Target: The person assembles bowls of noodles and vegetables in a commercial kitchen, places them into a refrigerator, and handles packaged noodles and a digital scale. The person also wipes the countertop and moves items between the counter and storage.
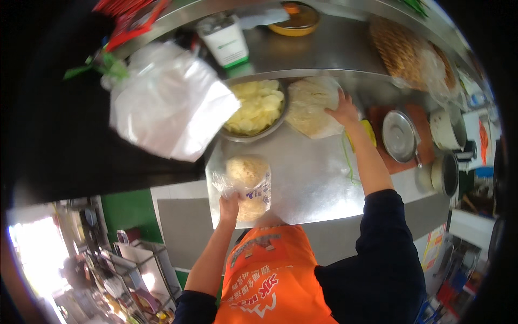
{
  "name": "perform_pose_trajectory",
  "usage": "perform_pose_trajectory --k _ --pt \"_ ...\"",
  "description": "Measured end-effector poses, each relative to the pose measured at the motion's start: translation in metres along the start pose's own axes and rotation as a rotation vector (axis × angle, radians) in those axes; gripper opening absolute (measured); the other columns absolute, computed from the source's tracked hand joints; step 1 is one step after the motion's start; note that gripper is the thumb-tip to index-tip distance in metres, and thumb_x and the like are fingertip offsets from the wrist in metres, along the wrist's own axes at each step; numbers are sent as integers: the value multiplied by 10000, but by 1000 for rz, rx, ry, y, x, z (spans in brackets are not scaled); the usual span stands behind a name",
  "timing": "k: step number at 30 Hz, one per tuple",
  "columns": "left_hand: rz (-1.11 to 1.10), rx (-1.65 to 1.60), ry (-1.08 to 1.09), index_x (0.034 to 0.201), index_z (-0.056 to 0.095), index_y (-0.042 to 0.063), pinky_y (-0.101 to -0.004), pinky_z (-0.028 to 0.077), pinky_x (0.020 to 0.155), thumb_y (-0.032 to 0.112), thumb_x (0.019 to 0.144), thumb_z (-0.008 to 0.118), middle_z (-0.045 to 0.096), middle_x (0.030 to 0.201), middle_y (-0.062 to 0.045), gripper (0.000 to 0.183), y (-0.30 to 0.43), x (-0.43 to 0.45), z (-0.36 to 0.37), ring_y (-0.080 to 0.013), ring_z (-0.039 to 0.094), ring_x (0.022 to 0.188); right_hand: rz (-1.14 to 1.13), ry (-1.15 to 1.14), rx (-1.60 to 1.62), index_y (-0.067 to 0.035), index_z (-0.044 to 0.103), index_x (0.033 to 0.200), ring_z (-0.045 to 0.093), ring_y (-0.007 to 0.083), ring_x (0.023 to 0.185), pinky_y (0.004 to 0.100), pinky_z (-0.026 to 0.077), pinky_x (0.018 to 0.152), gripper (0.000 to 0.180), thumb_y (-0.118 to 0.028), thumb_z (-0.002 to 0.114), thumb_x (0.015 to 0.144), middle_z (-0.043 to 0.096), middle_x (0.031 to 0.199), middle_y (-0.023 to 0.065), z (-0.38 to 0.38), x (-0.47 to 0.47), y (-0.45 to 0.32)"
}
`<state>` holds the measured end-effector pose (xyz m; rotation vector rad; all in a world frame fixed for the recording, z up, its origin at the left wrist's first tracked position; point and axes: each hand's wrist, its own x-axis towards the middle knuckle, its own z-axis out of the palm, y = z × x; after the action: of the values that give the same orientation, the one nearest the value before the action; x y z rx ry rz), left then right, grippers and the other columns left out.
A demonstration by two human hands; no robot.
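Observation:
My left hand (230, 207) grips the gathered edge of a clear printed plastic bag (259, 190) near the front of a steel worktop (311, 178). Pale, noodle-like food (247, 170) shows in two rounded masses at that bag. Farther back, my right hand (346, 109) rests with spread fingers on the right side of a larger clear bag (313, 107) of pale food. Left of this bag stands a steel bowl (253, 139) heaped with sliced, peeled potatoes (259, 106). A yellow object (367, 135) lies partly hidden behind my right forearm.
A bulging white plastic bag (170, 105) partly covers the bowl's left side. On the right are a reddish-brown board (376, 117), a metal lid (398, 135) and pots (447, 127). A raised steel shelf (336, 48) runs along the back, bearing a white-and-green container (226, 42).

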<state>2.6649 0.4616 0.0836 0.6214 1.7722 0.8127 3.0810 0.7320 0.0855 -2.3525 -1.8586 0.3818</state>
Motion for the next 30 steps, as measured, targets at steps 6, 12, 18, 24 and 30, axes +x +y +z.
perform_pose_trajectory --k 6,12,18,24,30 --pt "-140 -398 231 804 615 14 -315 426 623 171 851 527 552 747 -31 186 -24 -31 -49 -140 528 706 -157 -116 226 12 482 1393 629 453 1059 511 502 927 537 -201 565 906 656 1144 298 110 -67 -19" --pt "-143 -406 314 751 582 44 -307 384 615 171 858 522 514 725 -14 177 -56 -51 -81 -126 471 679 -245 -312 594 22 562 1256 653 399 839 446 526 800 383 -102 565 894 667 912 260 64 -185 -55" --pt "2 -331 255 825 647 41 -306 454 731 237 962 523 625 796 -28 270 -72 -50 -75 -138 570 781 -246 -554 726 29 563 1157 663 349 788 440 521 714 289 -113 552 906 651 854 235 59 -268 -99" --pt "63 -305 148 938 648 30 -309 466 761 213 979 511 626 845 -17 233 -78 -53 -66 -133 569 817 -312 -873 590 35 482 927 663 341 777 466 503 693 170 -123 545 912 627 812 243 70 -339 -150" --pt "249 -300 52 996 658 21 -276 476 650 235 985 513 619 853 15 259 -89 -73 -130 -93 554 753 -344 -751 598 38 520 956 661 322 709 432 503 661 177 -122 572 903 648 792 222 64 -393 -210"
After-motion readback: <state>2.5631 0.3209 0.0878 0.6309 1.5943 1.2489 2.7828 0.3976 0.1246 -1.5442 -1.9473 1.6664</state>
